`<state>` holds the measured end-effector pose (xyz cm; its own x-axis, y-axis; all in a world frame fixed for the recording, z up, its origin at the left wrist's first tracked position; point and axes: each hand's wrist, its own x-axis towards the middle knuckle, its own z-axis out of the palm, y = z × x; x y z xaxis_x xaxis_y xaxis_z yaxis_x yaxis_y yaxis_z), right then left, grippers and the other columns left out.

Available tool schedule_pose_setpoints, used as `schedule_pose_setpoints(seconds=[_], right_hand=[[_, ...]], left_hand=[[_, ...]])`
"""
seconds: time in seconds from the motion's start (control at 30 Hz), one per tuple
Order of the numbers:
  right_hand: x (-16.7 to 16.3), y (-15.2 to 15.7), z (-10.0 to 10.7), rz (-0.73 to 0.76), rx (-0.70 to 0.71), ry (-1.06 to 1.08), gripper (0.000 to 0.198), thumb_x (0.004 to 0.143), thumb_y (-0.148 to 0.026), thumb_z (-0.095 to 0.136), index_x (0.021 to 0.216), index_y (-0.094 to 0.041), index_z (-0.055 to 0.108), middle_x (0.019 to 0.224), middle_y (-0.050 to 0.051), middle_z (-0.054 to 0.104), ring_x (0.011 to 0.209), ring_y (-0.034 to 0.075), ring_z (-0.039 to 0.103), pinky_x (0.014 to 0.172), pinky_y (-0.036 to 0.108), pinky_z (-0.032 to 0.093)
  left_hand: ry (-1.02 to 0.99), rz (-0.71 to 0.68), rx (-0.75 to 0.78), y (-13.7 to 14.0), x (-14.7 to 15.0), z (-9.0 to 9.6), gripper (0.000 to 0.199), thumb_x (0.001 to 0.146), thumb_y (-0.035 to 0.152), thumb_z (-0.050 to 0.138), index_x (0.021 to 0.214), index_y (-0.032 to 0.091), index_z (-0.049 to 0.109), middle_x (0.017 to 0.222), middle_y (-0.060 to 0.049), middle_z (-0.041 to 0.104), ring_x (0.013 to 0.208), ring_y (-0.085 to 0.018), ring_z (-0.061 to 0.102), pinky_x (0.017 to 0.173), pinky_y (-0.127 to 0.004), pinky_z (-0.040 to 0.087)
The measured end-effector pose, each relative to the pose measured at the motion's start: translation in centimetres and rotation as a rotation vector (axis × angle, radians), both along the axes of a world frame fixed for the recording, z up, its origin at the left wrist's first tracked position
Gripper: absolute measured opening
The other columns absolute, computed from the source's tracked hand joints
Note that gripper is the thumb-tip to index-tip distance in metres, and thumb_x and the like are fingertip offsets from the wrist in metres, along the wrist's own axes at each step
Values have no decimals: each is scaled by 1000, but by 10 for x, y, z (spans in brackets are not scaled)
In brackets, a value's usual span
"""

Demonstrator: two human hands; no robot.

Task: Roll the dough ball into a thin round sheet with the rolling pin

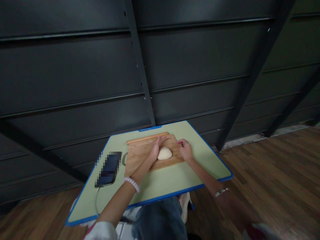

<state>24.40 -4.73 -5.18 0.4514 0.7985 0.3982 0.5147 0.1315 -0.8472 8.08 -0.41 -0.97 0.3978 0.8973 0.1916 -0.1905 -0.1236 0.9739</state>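
Observation:
A smooth, pale ball of dough (164, 153) rests on a wooden board (138, 156). My left hand (155, 149) lies along the dough's left side, its fingers stretched out past it toward the far edge of the board. To the right of the dough, apart from it, my right hand (185, 150) is at the board's right edge with its fingers curled in. Whether anything is inside those curled fingers is hidden. A rolling pin (147, 138) lies across the board's far edge, just beyond my left fingertips.
The pale green folding table (210, 160) has a blue rim. On its left side lies a dark, pixelated flat device (109, 169) with a cable (95, 200). A metal handle or loop (124, 159) shows at the board's left. A dark panelled wall (195, 56) stands behind the table.

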Motion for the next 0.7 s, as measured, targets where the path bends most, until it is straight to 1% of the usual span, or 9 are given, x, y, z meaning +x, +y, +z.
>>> schedule_pose_setpoints(seconds=[0.13,0.23,0.3,0.4,0.47,0.5,0.57,0.6,0.7], right_hand=[[2,-2,5,17,-54,-85,19,80,-13,40,84,-17,59,82,5,65,75,17,59,72,27,44],[3,-5,15,70,-74,-241,20,80,-11,43,88,-18,60,91,6,65,86,17,58,82,27,42],[-1,-7,23,113,-32,-287,21,82,-12,43,91,-18,61,97,7,64,94,17,57,90,28,39],[-23,-8,33,187,47,-124,29,90,-20,32,96,-18,61,101,7,65,96,16,58,89,27,41],[-46,-6,36,219,4,19,35,91,-23,28,93,-19,63,98,6,67,92,15,61,84,25,43],[-59,-6,37,243,-59,30,37,92,-25,29,89,-19,65,95,6,68,89,16,62,80,25,44],[-83,-5,39,172,-176,-27,37,90,-29,34,76,-19,67,83,8,70,78,19,64,72,27,45],[-93,-5,40,98,-208,-55,36,89,-29,37,72,-19,67,80,9,70,74,20,63,69,28,44],[-112,-7,43,-68,-225,-72,37,86,-26,38,66,-19,68,74,11,71,67,21,63,62,28,42]], left_hand=[[-87,111,-87,-7,-7,-2,45,90,42,32,104,12,62,124,-14,58,119,-22,51,106,-41,33],[-77,161,-67,-12,-14,-8,39,88,37,34,105,13,61,126,-12,57,120,-21,50,104,-40,36],[-67,187,-63,-14,-17,-12,38,88,35,34,106,13,59,128,-11,56,120,-19,50,104,-38,37],[-92,274,-73,-13,-15,-15,38,89,33,30,109,13,56,128,-11,55,120,-17,50,104,-35,37],[-102,362,-84,-10,-10,-16,38,90,31,27,111,15,53,129,-10,54,120,-15,50,104,-34,37],[-101,400,-94,-8,-6,-16,38,90,30,25,112,16,53,129,-9,54,120,-15,50,104,-34,37],[-98,445,-114,-5,0,-18,38,90,27,24,114,17,52,128,-7,55,119,-14,50,104,-35,37],[-99,457,-120,-4,2,-20,38,90,26,24,114,17,52,128,-7,55,119,-14,50,104,-35,37],[-50,457,-60,-2,5,-28,41,89,25,21,115,16,52,126,-7,56,119,-14,50,105,-35,35]])
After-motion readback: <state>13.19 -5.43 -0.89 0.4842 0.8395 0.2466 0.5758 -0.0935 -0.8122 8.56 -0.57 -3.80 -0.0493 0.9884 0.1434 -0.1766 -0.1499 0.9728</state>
